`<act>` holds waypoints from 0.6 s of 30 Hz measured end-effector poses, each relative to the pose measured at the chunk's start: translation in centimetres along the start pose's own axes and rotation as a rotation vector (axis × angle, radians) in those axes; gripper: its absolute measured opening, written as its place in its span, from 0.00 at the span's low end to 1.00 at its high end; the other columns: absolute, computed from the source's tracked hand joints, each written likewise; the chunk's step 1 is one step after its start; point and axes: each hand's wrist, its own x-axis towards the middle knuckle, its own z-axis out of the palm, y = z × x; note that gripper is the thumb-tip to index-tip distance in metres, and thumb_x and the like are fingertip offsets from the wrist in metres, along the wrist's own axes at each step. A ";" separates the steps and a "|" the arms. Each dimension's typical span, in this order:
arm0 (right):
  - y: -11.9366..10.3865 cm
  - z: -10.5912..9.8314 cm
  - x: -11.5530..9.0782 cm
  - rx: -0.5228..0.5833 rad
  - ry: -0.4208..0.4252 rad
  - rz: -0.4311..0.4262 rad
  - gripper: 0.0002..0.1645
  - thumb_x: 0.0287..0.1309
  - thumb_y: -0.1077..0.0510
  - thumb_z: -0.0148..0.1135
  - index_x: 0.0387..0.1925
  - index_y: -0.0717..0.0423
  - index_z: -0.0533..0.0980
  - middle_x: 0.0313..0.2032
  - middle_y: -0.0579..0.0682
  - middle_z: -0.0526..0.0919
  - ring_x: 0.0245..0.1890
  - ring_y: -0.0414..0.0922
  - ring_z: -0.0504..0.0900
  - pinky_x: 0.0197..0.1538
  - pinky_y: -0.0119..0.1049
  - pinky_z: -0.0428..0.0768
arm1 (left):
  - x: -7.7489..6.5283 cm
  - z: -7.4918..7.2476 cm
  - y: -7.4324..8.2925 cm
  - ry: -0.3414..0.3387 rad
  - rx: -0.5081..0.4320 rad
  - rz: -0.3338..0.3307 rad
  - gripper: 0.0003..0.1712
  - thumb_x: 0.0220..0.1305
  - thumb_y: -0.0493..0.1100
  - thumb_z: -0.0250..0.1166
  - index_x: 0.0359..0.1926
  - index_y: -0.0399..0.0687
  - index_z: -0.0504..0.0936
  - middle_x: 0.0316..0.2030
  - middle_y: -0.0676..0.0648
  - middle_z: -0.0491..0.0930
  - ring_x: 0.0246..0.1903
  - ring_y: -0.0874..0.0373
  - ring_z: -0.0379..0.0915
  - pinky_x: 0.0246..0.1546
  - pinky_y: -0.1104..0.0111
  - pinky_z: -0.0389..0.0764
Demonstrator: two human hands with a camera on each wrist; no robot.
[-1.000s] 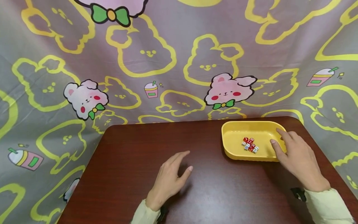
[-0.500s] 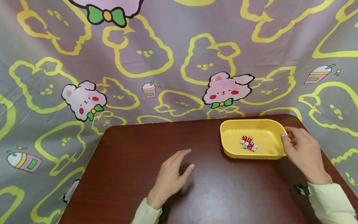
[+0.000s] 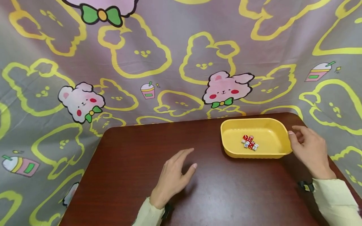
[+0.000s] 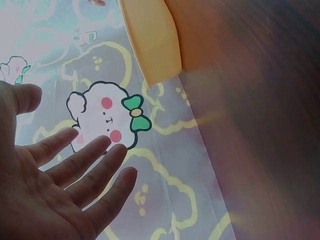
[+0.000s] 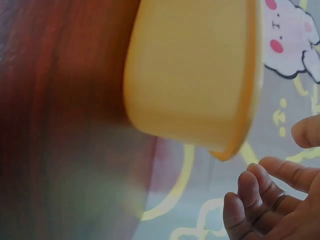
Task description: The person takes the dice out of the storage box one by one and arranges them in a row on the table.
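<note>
In the head view a yellow plastic tray (image 3: 233, 151) sits at the back right of the table. Several red and white dice (image 3: 250, 143) lie clustered on its floor. Just beyond the tray's right end is my right hand (image 3: 311, 150), its fingers loosely bent. The right wrist view shows those fingers (image 5: 248, 187) apart from the tray (image 5: 195, 70), with nothing between them and the thumb. My left hand (image 3: 173, 177) hovers over the middle of the table, fingers spread and relaxed. In the left wrist view, the left hand (image 4: 60, 185) holds nothing.
The dark brown wooden table (image 3: 135, 163) has rounded back corners. A grey patterned curtain (image 3: 175, 56) with cartoon bears hangs close behind it and along both sides.
My right hand has moved from over the tray's right end to outside it, its fingers more bent. The left hand keeps nearly the same place, and the head view has shifted slightly.
</note>
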 end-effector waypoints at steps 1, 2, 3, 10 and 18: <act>0.2 0.0 0.0 0.000 -0.002 0.017 0.21 0.62 0.52 0.57 0.49 0.62 0.78 0.31 0.58 0.80 0.25 0.15 0.57 0.31 0.28 0.61 | 0.0 0.0 0.0 0.003 0.002 0.002 0.30 0.64 0.57 0.60 0.67 0.66 0.68 0.61 0.61 0.74 0.60 0.67 0.72 0.56 0.66 0.77; 0.4 0.0 0.0 -0.003 -0.006 0.035 0.21 0.62 0.51 0.57 0.49 0.62 0.78 0.31 0.58 0.80 0.25 0.15 0.57 0.31 0.28 0.61 | 0.1 0.0 0.0 0.005 0.004 0.004 0.30 0.64 0.57 0.60 0.66 0.66 0.68 0.61 0.61 0.74 0.60 0.67 0.72 0.56 0.66 0.77; 0.5 0.1 0.0 -0.005 -0.012 0.051 0.21 0.63 0.51 0.56 0.49 0.62 0.78 0.32 0.58 0.80 0.25 0.16 0.57 0.31 0.29 0.61 | 0.1 0.0 0.0 0.006 0.007 0.005 0.30 0.64 0.57 0.60 0.66 0.67 0.68 0.61 0.62 0.74 0.60 0.67 0.72 0.56 0.66 0.77; 1.5 0.5 0.1 0.023 -0.046 0.114 0.22 0.63 0.48 0.55 0.47 0.61 0.79 0.33 0.60 0.82 0.23 0.15 0.60 0.29 0.26 0.64 | 0.2 -0.2 0.1 0.011 0.006 0.010 0.29 0.64 0.57 0.59 0.66 0.65 0.69 0.60 0.61 0.75 0.60 0.66 0.72 0.55 0.66 0.78; 2.8 0.9 0.1 0.045 -0.124 0.217 0.24 0.65 0.45 0.53 0.47 0.60 0.79 0.34 0.60 0.83 0.22 0.21 0.64 0.26 0.26 0.66 | 0.5 -0.2 0.4 0.009 0.003 0.020 0.29 0.64 0.57 0.59 0.66 0.64 0.69 0.60 0.61 0.75 0.60 0.66 0.73 0.55 0.66 0.78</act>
